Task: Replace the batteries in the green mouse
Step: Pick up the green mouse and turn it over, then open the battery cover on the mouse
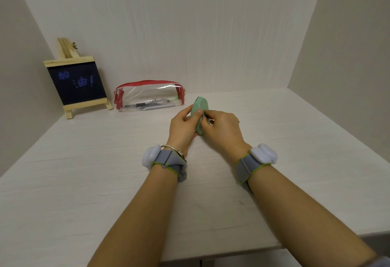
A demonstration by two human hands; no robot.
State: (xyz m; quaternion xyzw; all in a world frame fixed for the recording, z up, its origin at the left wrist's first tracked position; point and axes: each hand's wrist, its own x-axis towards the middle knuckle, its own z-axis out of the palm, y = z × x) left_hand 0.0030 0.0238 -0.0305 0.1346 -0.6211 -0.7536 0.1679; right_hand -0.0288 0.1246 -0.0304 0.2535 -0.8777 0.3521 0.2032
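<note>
Here the green mouse (199, 117) is held on edge just above the table (295, 140), between both hands, out in front of a clear pencil case (148, 96) and a small chalkboard (77, 82) standing by the back wall. The left hand (182, 128) wraps around the mouse from the left side, fingers curled behind it and the thumb pressed on the near edge, so it carries the weight. The right hand (220, 130) comes in from the right with its fingertips pinched at the mouse's side, probably working at the battery cover, though the fingers hide the seam and I cannot tell whether the cover has started to lift.

The step in hand looks like opening the battery compartment, so the task is at an early stage. To do it well, the left hand should grip firmly and steadily without squeezing over the cover itself, which would lock it shut. The right fingertips need to find the catch or groove and push along the slide direction, not pry outwards. Turning the underside towards the eyes would help.
</note>
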